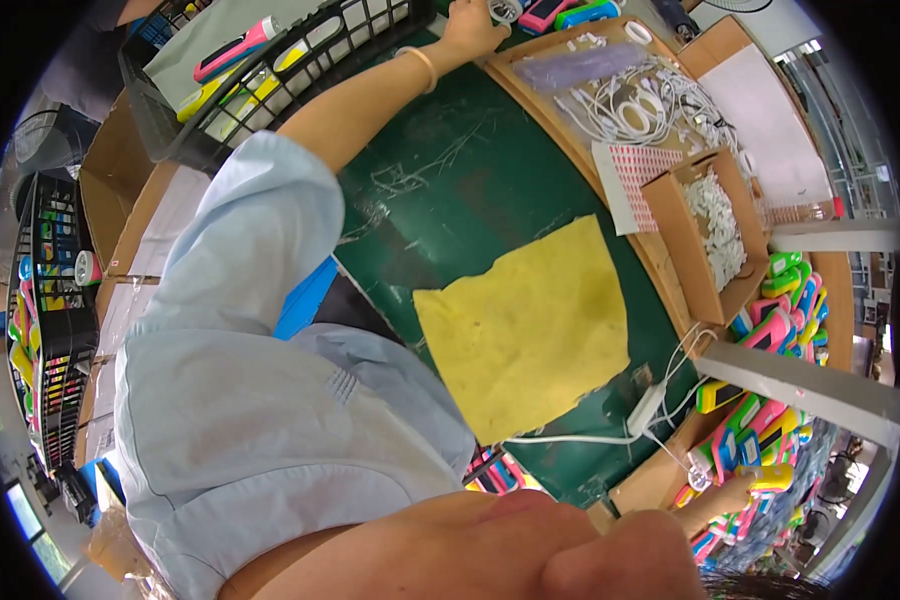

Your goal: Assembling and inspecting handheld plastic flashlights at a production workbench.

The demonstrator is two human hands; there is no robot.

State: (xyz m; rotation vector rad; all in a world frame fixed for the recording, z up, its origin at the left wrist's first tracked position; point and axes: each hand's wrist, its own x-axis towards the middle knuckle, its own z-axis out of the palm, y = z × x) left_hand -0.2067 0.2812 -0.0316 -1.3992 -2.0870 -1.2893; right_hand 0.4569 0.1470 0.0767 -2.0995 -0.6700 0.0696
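Observation:
My left arm reaches across to the top of the view. There my left hand is beside the black plastic crate, close to a flashlight head. Its fingertips run out of the picture, so its grip is unclear. At the lower right, my right hand is among piled coloured flashlights, its fingers around a yellow flashlight; part of this hand is hidden. A yellow cloth lies flat on the green tabletop between the two hands.
A cardboard tray holds white cables and a purple plastic bag. Next to it stands a small box of white parts. A white cable with a small block crosses the table by the cloth. Grey posts rise at the right.

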